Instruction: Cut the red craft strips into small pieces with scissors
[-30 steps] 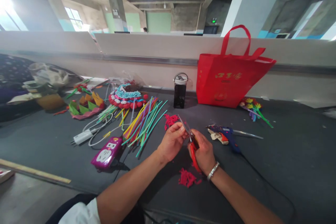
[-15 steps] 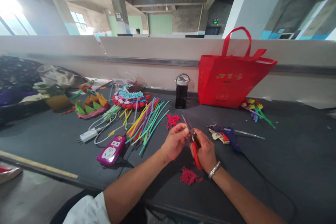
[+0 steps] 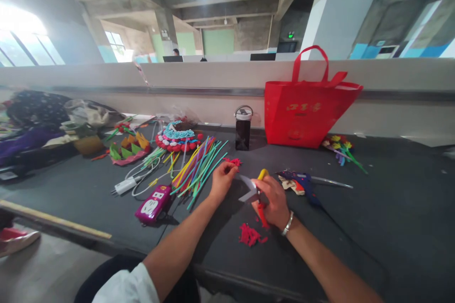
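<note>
My left hand [image 3: 223,181] has its fingertips pinched together by the far pile of red scraps [image 3: 236,162]; whatever is between them is too small to make out. Gripped in my right hand [image 3: 274,199] is a pair of scissors [image 3: 249,193] with red and yellow handles. The blades are spread and point left, toward my left hand. A second heap of red scraps [image 3: 250,235] lies on the dark table nearer to me, below the scissors.
Colored strips [image 3: 199,170] and a purple power strip [image 3: 153,204] lie left of my hands. Behind stand a black bottle [image 3: 243,130] and a red bag [image 3: 309,113]. To the right are a blue glue gun [image 3: 302,181] with its cord and a small flower bunch [image 3: 343,149].
My left hand has moved away from the scissors, leftward and over to the far red pile. The scissors have opened and swung to point left. The camera view has tilted up slightly.
</note>
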Demonstrator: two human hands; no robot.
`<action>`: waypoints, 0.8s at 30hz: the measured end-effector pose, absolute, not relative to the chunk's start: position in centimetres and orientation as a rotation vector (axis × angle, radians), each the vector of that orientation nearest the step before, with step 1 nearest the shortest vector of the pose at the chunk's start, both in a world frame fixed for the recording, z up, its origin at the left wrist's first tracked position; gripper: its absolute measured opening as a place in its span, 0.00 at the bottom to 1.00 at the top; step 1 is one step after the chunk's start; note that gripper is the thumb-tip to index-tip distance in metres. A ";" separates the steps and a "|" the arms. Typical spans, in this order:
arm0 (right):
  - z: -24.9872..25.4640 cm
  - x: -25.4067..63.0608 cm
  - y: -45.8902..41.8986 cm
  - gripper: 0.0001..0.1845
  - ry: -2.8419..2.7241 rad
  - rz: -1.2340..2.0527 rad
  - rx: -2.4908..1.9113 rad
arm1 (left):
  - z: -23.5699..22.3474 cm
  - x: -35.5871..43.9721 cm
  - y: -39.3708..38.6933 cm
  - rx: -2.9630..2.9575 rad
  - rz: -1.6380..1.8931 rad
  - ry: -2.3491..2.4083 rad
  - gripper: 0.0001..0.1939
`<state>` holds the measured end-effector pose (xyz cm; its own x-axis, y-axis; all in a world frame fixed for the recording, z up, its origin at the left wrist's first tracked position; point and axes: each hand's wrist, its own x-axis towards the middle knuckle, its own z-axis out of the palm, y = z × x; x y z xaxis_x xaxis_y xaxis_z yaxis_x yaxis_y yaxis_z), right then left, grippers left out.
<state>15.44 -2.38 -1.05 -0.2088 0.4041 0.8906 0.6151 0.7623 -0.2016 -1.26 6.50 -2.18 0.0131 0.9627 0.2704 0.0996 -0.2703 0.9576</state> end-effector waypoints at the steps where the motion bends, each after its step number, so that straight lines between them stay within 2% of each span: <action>1: -0.8 15.5 -2.4 0.24 -1.888 -0.241 -0.765 | -2.4 -1.4 6.9 1.530 1.358 1.211 0.08; 8: -0.6 15.7 -2.4 0.23 -2.087 -0.160 -0.710 | -2.4 -1.8 9.8 1.724 1.227 1.328 0.01; 14: -1.2 17.6 -1.0 0.26 -1.891 -0.194 -0.879 | -1.9 -1.7 9.5 1.900 1.181 1.294 0.09; 18: -2.1 18.4 0.1 0.25 -1.733 -0.202 -0.975 | -2.1 -0.5 8.4 2.096 1.217 1.022 0.10; 24: -3.3 19.0 1.1 0.23 -1.587 -0.286 -1.077 | -3.2 3.2 8.2 2.239 1.036 0.770 0.11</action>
